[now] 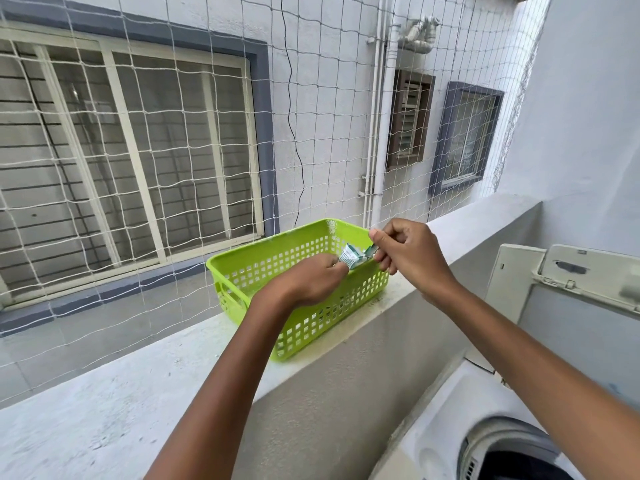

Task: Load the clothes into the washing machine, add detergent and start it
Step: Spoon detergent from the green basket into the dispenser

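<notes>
Both hands (pixel 360 265) on crumpled green-white sachet (pixel 355 257)

I see the basket (pixel 277 271) sitting on the ledge (pixel 138 375), near its middle, with the netting (pixel 207 133) just behind it and the facing wall's windows (pixel 121 161) beyond. My left hand (pixel 308 282) and right hand (pixel 412 258) meet over the basket's right end, a sachet (pixel 356 258) pinched between them. The washer (pixel 485 427) lies below the ledge at lower right, its raised lid (pixel 571 299) behind it, right of the basket.
</notes>
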